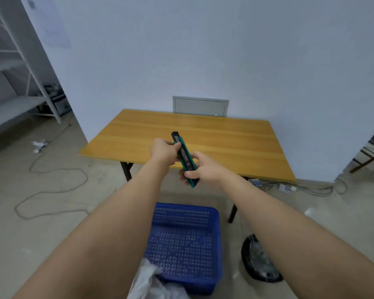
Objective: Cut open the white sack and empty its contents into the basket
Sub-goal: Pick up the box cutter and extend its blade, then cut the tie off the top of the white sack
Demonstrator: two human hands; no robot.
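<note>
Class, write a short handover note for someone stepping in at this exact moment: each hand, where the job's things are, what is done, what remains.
Left hand grips the upper part of the green utility knife; right hand grips its lower end, above the table edge.
Blue basket on the floor below, looks empty.
White sack at the basket's near left corner; whether it is cut cannot be told.
Left: cut the sack, empty it into the basket.

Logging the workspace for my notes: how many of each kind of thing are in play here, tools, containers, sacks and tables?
Tools: 1, the knife, held by both hands, left and right
Containers: 1, the blue basket
Sacks: 1, the white sack
Tables: 1, the table
Total: 4
</note>
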